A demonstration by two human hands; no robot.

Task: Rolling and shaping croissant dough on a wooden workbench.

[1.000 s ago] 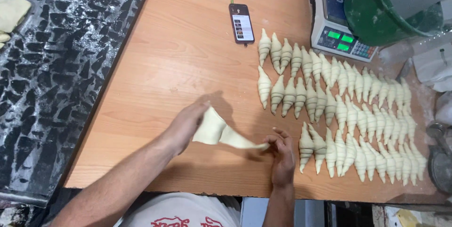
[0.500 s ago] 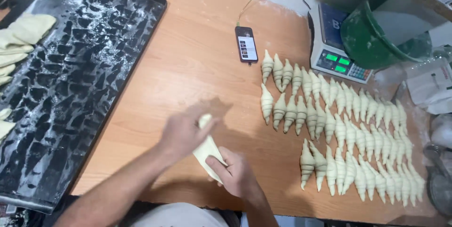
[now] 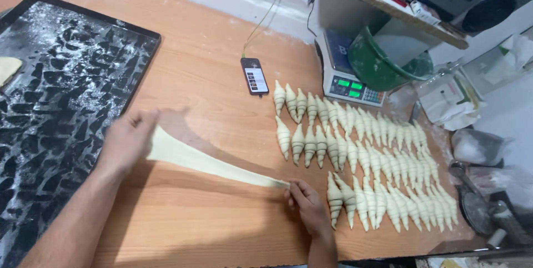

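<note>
While the left hand (image 3: 129, 144) pins the wide end of the long pale dough triangle (image 3: 205, 161) above the wooden table (image 3: 211, 101), right hand (image 3: 307, 205) fingers pinch its narrow tip, long axis running between both hands

Body notes, head view. Two bare forearms enter frame from the lower edge: the left forearm from about 7 o'clock, the right from about 5 o'clock. No sleeve, cuff or glove visible on either arm within the frame; both are uncovered from the frame edge to the fingertips. Left hand (image 3: 129, 141): broad back of the hand shows, no ring, no watch, no wristband seen. Right hand (image 3: 307, 208): knuckles and fingers (image 3: 293, 193) show, likewise no ring or band. The left forearm is the longer stretch in view, the right a short stub. Nails too small to judge. Torso and clothing out of view.
</note>
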